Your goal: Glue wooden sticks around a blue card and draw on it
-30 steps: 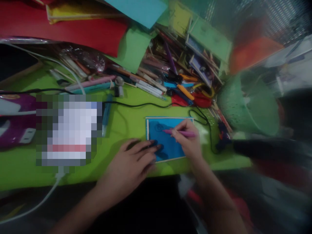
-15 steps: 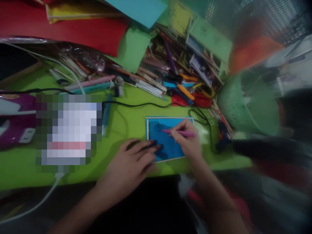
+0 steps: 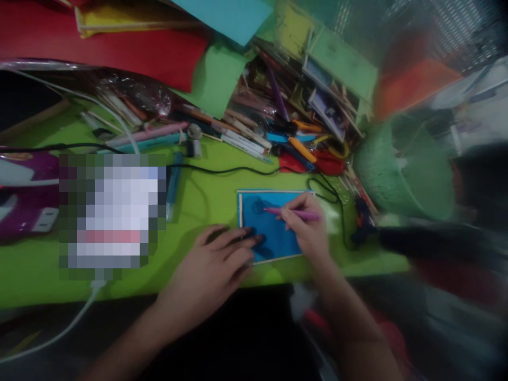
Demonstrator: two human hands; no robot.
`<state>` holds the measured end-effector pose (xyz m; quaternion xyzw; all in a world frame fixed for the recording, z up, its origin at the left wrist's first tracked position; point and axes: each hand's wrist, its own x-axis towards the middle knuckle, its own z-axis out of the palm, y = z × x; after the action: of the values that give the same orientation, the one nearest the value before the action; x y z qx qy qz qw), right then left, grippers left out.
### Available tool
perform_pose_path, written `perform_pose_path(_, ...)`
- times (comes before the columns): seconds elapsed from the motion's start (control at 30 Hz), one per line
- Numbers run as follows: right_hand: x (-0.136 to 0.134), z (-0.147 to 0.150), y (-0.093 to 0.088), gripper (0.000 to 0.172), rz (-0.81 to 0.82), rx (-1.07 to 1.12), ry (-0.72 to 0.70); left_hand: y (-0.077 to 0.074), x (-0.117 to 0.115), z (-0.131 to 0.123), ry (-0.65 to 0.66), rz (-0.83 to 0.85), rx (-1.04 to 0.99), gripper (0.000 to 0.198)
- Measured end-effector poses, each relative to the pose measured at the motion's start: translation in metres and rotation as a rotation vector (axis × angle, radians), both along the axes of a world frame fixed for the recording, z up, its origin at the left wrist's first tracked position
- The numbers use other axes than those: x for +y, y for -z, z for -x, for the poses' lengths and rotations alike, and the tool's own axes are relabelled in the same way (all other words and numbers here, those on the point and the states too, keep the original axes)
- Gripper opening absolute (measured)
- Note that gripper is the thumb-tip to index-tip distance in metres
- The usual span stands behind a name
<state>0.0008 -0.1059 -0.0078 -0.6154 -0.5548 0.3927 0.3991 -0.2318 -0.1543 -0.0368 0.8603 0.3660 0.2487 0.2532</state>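
Observation:
A blue card [image 3: 273, 233] edged with thin pale sticks lies on the green table [image 3: 206, 196]. My right hand [image 3: 305, 225] is closed round a purple pen [image 3: 304, 215], its tip on or just over the card's upper left. A small dark round drawing [image 3: 259, 205] shows beside the tip. My left hand [image 3: 222, 254] lies with fingers stretched out, the fingertips resting on the card's lower left part. The card's right side is partly hidden behind my right hand.
Behind the card are scissors [image 3: 304, 151], several markers [image 3: 244, 143] and a black cable [image 3: 234, 170]. A green basket [image 3: 405, 169] stands at the right. To the left are a blurred-out pale device [image 3: 119, 211] and a teal marker [image 3: 173, 182]. Coloured paper sheets [image 3: 159, 53] lie at the back.
The purple pen and my right hand have shifted very slightly, the pen tip rising a little toward the drawing's right side. My left hand stays in place.

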Motion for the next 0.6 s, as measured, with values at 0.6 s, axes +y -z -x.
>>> perform_pose_path(0.6,0.0001,0.0038,-0.0012,0.017,0.035,-0.064,-0.052,0.0012,-0.0005,-0.0017,-0.016,-0.021,-0.031,0.013)
